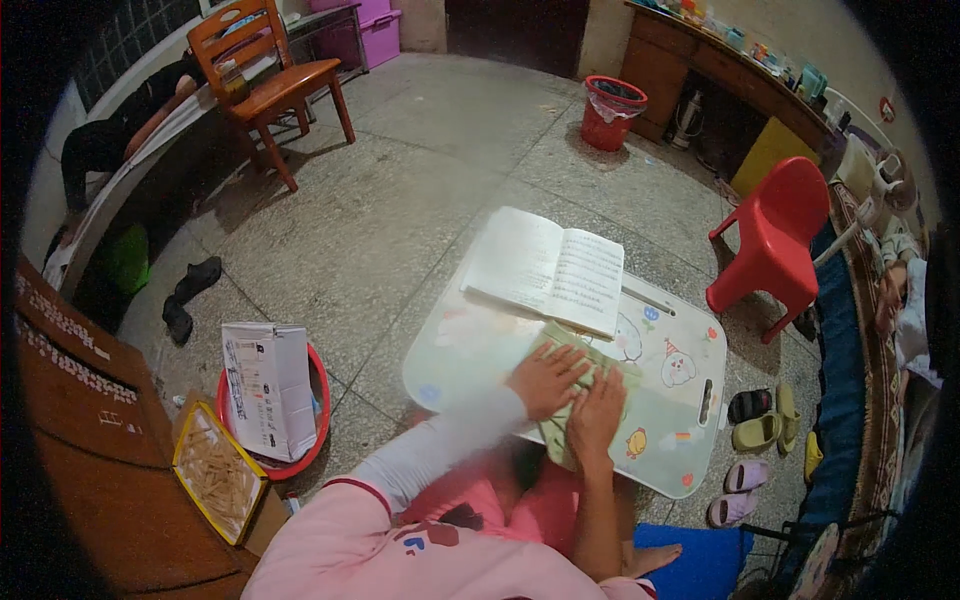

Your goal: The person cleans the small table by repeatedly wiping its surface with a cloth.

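A light green piece of cloth (557,438) lies on a small pale table with cartoon prints (470,345), part of it hanging over the near edge. My left hand (548,381) rests flat on the cloth, fingers stretched out and pointing right. Close beside it, my right hand (597,412) presses down on the same cloth with its fingers extended forward. Both palms hide the middle of the cloth, so I cannot tell what kind of item it is. Just beyond the hands, an open book (520,258) with handwritten-looking lines on its right page lies on the table.
A red basin (322,400) with a white carton (268,390) stands at the left, near a yellow-rimmed tray (215,470). On the right are a red plastic chair (775,240) and several slippers (757,432). Farther off stand a wooden chair (275,85) and a red bin (610,115). A person (120,140) lies at far left.
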Demonstrator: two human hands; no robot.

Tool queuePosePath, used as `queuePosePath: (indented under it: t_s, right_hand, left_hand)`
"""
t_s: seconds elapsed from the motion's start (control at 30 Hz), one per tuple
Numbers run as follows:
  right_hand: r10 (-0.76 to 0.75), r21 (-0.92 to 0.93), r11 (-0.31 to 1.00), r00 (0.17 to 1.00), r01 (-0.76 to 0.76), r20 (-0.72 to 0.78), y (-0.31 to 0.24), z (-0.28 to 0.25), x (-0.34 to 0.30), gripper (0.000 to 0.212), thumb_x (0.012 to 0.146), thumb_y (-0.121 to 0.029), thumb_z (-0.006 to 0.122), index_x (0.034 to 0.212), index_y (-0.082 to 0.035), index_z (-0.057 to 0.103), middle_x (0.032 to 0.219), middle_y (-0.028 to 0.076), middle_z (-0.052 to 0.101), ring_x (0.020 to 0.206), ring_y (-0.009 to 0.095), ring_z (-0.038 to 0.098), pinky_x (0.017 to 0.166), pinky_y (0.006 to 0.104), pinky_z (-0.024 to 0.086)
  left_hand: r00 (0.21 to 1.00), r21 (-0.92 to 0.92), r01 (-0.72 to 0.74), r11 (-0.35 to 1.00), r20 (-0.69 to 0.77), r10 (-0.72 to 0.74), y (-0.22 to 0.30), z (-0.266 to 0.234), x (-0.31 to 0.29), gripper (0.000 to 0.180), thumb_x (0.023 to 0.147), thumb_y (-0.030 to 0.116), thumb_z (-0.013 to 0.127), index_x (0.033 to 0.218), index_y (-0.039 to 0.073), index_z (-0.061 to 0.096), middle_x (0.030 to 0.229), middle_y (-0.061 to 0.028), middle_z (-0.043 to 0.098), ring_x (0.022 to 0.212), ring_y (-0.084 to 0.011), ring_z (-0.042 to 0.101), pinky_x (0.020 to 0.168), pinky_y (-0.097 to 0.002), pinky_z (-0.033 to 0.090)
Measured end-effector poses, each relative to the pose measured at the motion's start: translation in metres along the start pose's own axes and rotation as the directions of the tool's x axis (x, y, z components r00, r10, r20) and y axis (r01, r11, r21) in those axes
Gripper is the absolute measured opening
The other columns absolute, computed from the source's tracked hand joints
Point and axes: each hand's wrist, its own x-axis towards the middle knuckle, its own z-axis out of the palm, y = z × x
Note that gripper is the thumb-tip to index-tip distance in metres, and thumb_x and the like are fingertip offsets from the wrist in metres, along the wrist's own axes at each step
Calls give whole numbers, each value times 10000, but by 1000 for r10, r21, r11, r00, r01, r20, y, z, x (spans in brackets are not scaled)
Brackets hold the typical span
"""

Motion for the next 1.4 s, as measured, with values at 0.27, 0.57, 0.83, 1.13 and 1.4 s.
queuePosePath:
  t_s: [0.27,0.57,0.83,1.13,1.4]
  right_hand:
    - [-305,100,949,950,299,58,-92,51,21,485,808,-177,475,1229,43,375,1297,243,350,1238,360,294,1030,435,214]
    - [-475,234,858,880,457,25,-111,62,11,430,755,-92,506,1161,26,424,1135,213,456,1049,369,433,898,437,345]
    - [-228,387,913,949,131,216,-78,11,-20,378,760,-133,526,1106,3,458,1066,191,504,982,349,477,864,411,379]
    - [-13,249,968,987,-27,158,17,-44,-50,485,778,-39,513,1243,7,383,1196,214,450,1101,367,421,980,414,301]
    - [153,99,985,982,-142,-107,95,-70,-69,529,763,-34,526,1265,4,364,1161,213,481,1077,320,450,1013,433,255]
  left_hand:
    - [932,-2,355,935,78,-354,-43,-77,-78,507,878,352,374,1318,101,342,1386,-116,294,1282,-271,264,1052,-450,156]
    - [828,168,541,824,68,-557,-24,-82,-120,528,859,318,437,1329,107,322,1393,-113,274,1277,-298,259,1040,-475,172]
    - [810,-25,559,828,231,-540,34,-88,-101,545,863,382,404,1323,100,326,1388,-136,274,1285,-298,241,1035,-493,167]
    - [984,53,178,983,-35,-176,65,23,-47,586,816,414,466,1294,87,382,1354,-120,343,1248,-286,315,1024,-481,210]
    - [967,-100,-221,970,-151,204,114,53,26,570,794,354,532,1255,48,396,1305,-134,383,1211,-297,340,1010,-471,234]
